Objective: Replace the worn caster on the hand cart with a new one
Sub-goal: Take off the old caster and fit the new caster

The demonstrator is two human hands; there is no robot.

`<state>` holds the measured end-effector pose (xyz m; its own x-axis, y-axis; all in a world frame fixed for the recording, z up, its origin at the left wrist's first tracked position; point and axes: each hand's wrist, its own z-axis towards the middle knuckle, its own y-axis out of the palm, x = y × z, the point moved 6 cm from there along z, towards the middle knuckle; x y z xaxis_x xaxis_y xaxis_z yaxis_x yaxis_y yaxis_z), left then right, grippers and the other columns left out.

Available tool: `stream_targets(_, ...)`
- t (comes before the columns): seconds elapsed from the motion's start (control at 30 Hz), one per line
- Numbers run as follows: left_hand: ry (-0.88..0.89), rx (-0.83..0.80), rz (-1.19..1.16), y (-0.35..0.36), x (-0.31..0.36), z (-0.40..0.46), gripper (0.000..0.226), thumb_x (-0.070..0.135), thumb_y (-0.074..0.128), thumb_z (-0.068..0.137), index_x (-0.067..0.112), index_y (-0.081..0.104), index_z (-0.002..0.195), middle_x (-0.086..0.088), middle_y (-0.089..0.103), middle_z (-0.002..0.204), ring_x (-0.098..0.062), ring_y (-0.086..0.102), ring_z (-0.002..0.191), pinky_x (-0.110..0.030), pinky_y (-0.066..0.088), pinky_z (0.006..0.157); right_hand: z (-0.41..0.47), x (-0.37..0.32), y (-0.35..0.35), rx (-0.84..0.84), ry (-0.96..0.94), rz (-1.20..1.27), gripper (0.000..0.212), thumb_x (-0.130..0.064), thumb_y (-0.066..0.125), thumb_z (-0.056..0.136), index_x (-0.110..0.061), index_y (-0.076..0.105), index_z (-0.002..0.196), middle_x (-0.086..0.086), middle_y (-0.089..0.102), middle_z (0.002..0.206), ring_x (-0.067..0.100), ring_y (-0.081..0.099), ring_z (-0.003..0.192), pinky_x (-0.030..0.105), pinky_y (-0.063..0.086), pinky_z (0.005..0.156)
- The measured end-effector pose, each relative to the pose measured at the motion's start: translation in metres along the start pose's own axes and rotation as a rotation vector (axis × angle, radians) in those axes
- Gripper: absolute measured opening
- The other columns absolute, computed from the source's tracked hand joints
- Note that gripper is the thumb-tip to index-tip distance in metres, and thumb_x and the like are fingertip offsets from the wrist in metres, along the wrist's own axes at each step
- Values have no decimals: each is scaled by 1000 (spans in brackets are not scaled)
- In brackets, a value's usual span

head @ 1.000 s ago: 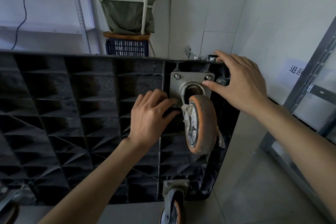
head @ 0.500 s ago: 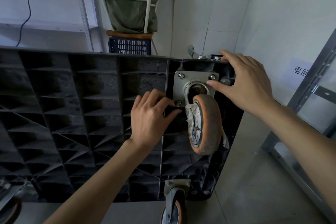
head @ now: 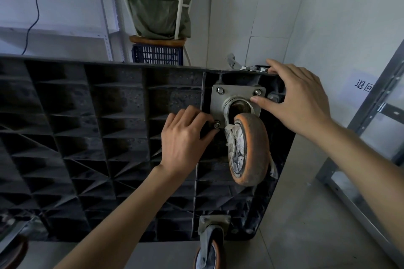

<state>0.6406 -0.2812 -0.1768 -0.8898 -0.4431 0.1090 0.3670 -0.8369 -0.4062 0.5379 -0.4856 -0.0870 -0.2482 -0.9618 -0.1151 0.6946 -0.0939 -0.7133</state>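
Black ribbed plastic forms the underside of the hand cart (head: 91,129), which stands on its edge facing the camera; the worn caster (head: 248,150), with a scuffed orange tread, is mounted near the cart's upper right corner on a steel mounting plate (head: 218,102); bolts show at the plate's upper corners and a nut (head: 216,125) at its lower left corner. Left hand (head: 183,140): fingers curled, fingertips and thumb closed around that lower left nut, pinching it; palm lies against the ribs just left of the plate. Right hand (head: 299,102): fingers extended and spread, not gripping; the thumb tip presses on the plate's right side just below the upper right bolt; the fingers reach over the cart's top edge beside three loose nuts (head: 253,69) resting there. A second caster (head: 211,244) sits at the cart's lower edge, directly below; a blue crate (head: 157,54) stands behind the cart.
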Motion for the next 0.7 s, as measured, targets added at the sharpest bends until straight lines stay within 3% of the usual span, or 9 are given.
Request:
stream_targets(0.13,44,-9,-22,1,2,0,20,28,74,88,20,75,106,1,62,90,-17,60,79,-29,39,69,0,1,0,5,1,9,85,-63,69,80,-26,42,151,-10,58,139,22,50,129,38,33,111)
stream_targets(0.43,-42,19,-52,4,5,1,21,37,68,86,17,72,88,3,64,86,-17,61,76,-27,34,71,0,0,0,6,0,12,84,-63,70,80,-26,42,151,-10,58,139,22,50,129,39,33,111)
stream_targets(0.7,-2,-16,-45,3,4,-5,23,30,73,88,21,75,109,2,62,89,-16,60,77,-27,36,71,0,0,0,14,0,10,84,-64,68,79,-26,44,150,-10,58,137,21,50,127,37,33,109)
